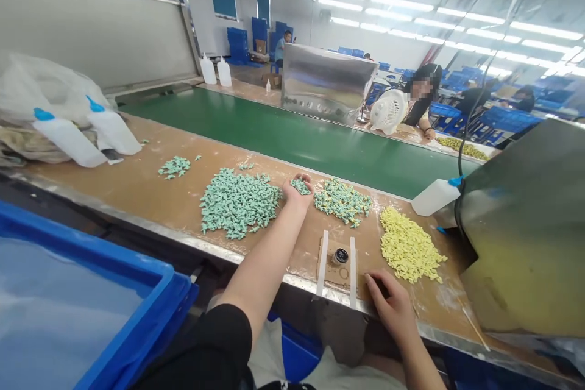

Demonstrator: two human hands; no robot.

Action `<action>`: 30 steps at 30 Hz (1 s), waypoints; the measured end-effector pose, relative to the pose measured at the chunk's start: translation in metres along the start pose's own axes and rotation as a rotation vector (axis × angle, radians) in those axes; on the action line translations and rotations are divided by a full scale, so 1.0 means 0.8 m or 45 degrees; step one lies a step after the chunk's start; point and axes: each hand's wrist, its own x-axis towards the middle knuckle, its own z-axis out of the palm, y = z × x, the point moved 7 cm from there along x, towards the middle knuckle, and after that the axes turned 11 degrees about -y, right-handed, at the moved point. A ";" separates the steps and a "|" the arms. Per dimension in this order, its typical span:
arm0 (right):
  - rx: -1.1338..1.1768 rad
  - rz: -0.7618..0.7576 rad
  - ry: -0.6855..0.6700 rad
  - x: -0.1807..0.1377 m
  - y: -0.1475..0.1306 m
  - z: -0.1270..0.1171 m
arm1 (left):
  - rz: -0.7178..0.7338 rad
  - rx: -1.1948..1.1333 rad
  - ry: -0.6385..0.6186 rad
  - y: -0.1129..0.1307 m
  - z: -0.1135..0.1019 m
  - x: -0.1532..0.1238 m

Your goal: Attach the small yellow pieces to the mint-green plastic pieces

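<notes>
My left hand point(299, 192) is palm up and cupped around a small load of green plastic-looking pieces point(300, 186). It hovers between a large heap of similar green pieces point(240, 201) and a smaller pile of green pieces with yellow parts point(342, 201). Near the bench's front edge, my right hand point(390, 298) has its fingers curled in; whatever they may hold is hidden. Just left of it, a small round pot of dark stuff point(340, 256) stands between two white tape strips point(323, 262). A yellow heap of small pieces point(409, 247) lies beyond my right hand.
A green conveyor belt point(256, 128) runs behind the brown bench top point(150, 207). White bottles point(70, 140) lie at left; another bottle point(436, 197) leans at right by a metal housing point(530, 237). Blue bins point(150, 298) stand front left. A co-worker point(423, 97) sits across the belt.
</notes>
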 end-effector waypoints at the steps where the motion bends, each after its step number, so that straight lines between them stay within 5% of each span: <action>1: 0.010 0.021 -0.007 0.001 -0.001 -0.001 | -0.080 -0.042 -0.018 -0.008 0.005 -0.004; 7: 0.102 0.129 0.075 0.035 0.000 -0.020 | -0.572 -0.286 -0.348 -0.059 0.060 -0.037; 15: 0.149 -0.146 0.151 0.165 -0.018 -0.015 | -0.887 0.305 -0.838 -0.111 0.094 -0.077; 22: 0.157 -0.165 0.126 0.173 0.000 0.012 | -0.884 0.926 -0.932 -0.136 0.084 -0.090; 30: 0.217 -0.120 0.031 0.170 0.016 0.014 | -0.934 0.983 -0.890 -0.151 0.076 -0.093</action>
